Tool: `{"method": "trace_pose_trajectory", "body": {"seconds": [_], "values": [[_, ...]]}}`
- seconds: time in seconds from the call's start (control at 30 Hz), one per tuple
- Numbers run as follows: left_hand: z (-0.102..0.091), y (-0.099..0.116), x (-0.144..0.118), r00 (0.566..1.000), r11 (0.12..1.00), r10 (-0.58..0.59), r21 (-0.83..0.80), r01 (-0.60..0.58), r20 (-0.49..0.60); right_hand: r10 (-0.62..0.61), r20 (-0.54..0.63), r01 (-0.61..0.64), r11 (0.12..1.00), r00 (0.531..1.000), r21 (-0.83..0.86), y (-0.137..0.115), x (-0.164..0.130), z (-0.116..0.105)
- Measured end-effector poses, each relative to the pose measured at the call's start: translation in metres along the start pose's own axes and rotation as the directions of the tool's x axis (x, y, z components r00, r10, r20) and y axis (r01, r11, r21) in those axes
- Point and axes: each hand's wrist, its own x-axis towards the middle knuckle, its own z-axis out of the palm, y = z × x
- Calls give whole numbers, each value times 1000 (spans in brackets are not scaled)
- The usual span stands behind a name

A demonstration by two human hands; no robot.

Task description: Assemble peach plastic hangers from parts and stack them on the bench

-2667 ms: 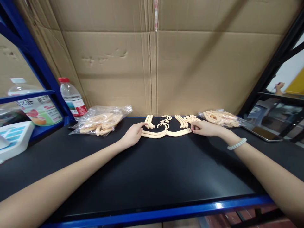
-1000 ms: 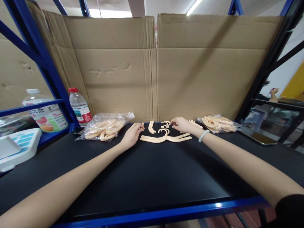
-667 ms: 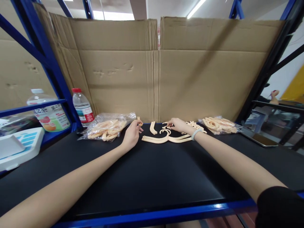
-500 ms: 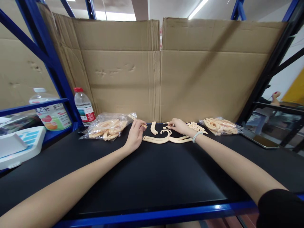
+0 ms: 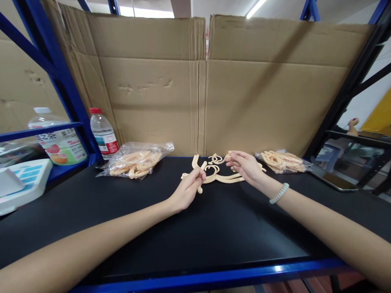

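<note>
My left hand (image 5: 187,190) is closed around a cream plastic hanger arm (image 5: 200,190), whose ends stick out above and below the fingers. Between the thumb and fingertips of my right hand (image 5: 247,167) is a small curved cream piece that looks like a hanger hook (image 5: 227,156). On the black tabletop between the hands lie long curved hanger arms (image 5: 229,179) with hooks (image 5: 213,167) at their middle. More hooks (image 5: 216,158) are just behind them. A pair of short curved arms (image 5: 194,161) lies behind my left hand. My right hand partly hides a pile of small pieces.
Clear bags of cream parts lie at left (image 5: 134,162) and right (image 5: 284,161). A red-capped water bottle (image 5: 104,136), a larger bottle (image 5: 61,142) and a white device (image 5: 29,183) stand left. A phone-like slab (image 5: 336,182) is at right. Cardboard (image 5: 152,89) walls the back.
My left hand has moved right and nearer to me, with the hanger arm now upright in it. My right hand has shifted right and lifted, a small curved piece in its fingertips.
</note>
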Motion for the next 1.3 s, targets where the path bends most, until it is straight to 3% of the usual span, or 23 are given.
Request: {"method": "trace_pose_trajectory", "body": {"seconds": [0.17,0.27,0.63,0.87,1.07,1.3], "values": [[1,-4,2,999,987,-41,-154,37,-21,176,77,-192,916,981,352,-12,-28,7],[1,-4,3,999,983,-42,-179,36,-32,201,108,-228,881,974,415,-16,-33,11],[3,-3,7,994,946,-102,-307,106,31,210,212,-280,871,955,402,-8,-48,20],[0,-7,9,978,940,-199,-296,171,-68,278,184,-333,827,943,454,-10,-49,25],[2,-8,9,971,916,-184,-385,114,-150,264,246,-347,842,933,412,-10,-50,22],[9,3,2,978,941,-186,-303,149,-98,203,296,-299,896,933,329,-6,-54,24]]}}
